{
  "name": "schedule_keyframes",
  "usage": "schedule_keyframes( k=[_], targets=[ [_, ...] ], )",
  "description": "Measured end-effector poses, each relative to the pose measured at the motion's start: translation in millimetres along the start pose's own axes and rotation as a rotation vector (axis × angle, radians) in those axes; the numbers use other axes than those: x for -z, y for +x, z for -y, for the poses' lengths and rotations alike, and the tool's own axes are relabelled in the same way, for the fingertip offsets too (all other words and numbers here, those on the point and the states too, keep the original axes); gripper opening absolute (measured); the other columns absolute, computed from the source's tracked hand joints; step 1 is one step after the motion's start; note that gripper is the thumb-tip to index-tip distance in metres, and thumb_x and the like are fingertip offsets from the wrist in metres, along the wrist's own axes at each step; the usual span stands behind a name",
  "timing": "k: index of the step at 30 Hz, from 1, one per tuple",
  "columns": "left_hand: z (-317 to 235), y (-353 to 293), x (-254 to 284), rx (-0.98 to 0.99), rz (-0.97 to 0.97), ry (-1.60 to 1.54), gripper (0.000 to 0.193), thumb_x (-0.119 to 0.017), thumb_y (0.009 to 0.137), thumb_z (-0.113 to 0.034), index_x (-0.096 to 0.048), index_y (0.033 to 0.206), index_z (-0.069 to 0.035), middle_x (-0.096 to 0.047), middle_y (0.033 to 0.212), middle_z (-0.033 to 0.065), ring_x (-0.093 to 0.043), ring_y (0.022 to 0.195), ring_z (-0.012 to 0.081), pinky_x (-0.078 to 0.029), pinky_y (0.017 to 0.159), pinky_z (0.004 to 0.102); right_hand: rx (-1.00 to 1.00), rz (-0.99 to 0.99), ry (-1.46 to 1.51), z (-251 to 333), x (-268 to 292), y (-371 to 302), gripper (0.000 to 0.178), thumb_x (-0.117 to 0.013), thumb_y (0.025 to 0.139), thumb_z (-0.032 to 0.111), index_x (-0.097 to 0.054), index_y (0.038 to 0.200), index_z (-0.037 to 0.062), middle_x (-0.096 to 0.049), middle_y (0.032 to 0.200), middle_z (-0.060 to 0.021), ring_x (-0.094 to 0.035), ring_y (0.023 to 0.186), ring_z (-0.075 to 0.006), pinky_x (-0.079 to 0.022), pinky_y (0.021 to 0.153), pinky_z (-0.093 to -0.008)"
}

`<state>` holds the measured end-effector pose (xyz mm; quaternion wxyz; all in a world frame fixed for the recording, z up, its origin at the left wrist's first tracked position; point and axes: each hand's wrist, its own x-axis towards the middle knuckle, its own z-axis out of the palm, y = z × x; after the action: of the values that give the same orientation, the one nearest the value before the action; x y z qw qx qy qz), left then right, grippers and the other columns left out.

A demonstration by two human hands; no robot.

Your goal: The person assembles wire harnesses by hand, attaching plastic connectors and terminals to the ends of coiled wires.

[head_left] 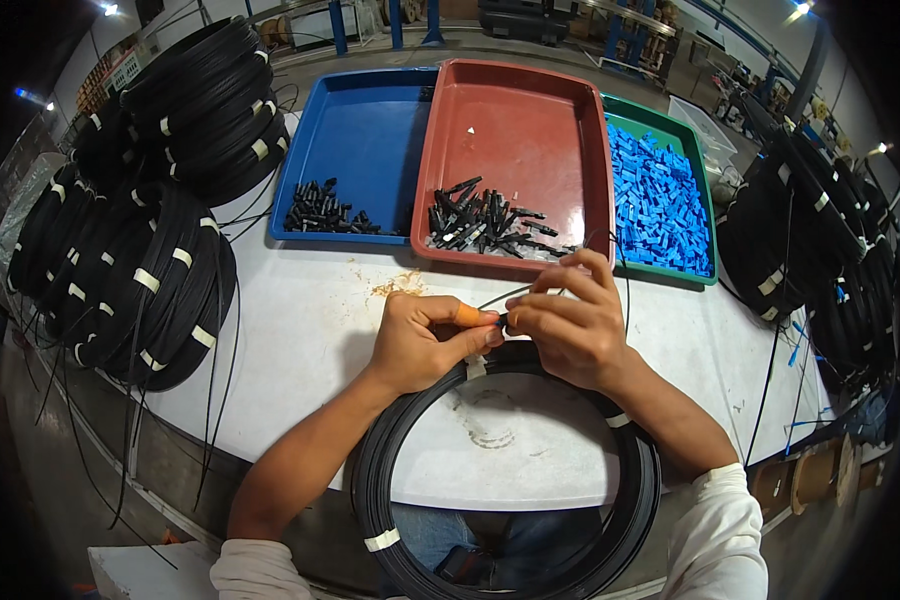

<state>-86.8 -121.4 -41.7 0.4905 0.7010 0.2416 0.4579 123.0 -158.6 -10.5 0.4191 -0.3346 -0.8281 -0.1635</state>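
My left hand [420, 338] and my right hand [578, 322] meet over the far rim of a black cable coil [375, 475]. Both are closed in a pinch, fingertips nearly touching. Between them shows a small dark piece [502, 321], with a hint of blue beside it; the fingers hide most of it. Orange coverings wrap fingers on my left hand and, it seems, my right. A thin black cable [627, 285] loops up beside my right hand. White tape bands the coil, which lies partly on the table and overhangs its near edge above my lap.
Beyond my hands stand a blue tray [360, 120] and a red tray [515, 120], both with small black parts, and a green tray [710, 225] full of blue pieces. Taped cable coils are stacked left [155, 290] and right [780, 230], loose ends hanging over the white table [290, 400].
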Motion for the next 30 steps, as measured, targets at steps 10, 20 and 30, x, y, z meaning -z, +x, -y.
schedule_keyframes(
  k=[10, 20, 30],
  targets=[
    [-2, -2, 6, -0.252, 0.022, 0.276, 0.01, -0.08, 0.076, 0.003, -0.077, 0.085, 0.004, -0.076, 0.081, 0.0159, -0.074, 0.07, 0.015, -0.058, 0.065, 0.0235, -0.069, 0.11, 0.186, 4, -1, 3, 0.022, -0.079, 0.062, 0.002, -0.068, 0.079, 0.0096, -0.066, 0.071, -0.0034, -0.063, 0.073, -0.0202, -0.047, 0.082, -0.0376],
    [-5, -1, 10, -0.447, 0.139, 0.387, 0.013, -0.079, 0.075, 0.004, -0.076, 0.088, 0.003, -0.076, 0.081, 0.014, -0.074, 0.069, 0.0166, -0.059, 0.065, 0.0249, -0.34, 0.284, 0.427, 8, 2, -3, 0.021, -0.079, 0.064, -0.001, -0.068, 0.08, 0.0062, -0.07, 0.076, -0.0055, -0.064, 0.073, -0.0213, -0.048, 0.081, -0.0375],
    [-5, -2, 8, -0.452, 0.106, 0.401, 0.014, -0.08, 0.072, 0.004, -0.077, 0.086, 0.002, -0.076, 0.082, 0.0155, -0.074, 0.069, 0.0179, -0.058, 0.063, 0.0258, -0.101, 0.168, 0.222, 5, 1, -3, 0.02, -0.077, 0.063, -0.003, -0.066, 0.078, 0.0067, -0.066, 0.072, -0.0057, -0.062, 0.069, -0.0218, -0.048, 0.08, -0.0378]
  ],
)
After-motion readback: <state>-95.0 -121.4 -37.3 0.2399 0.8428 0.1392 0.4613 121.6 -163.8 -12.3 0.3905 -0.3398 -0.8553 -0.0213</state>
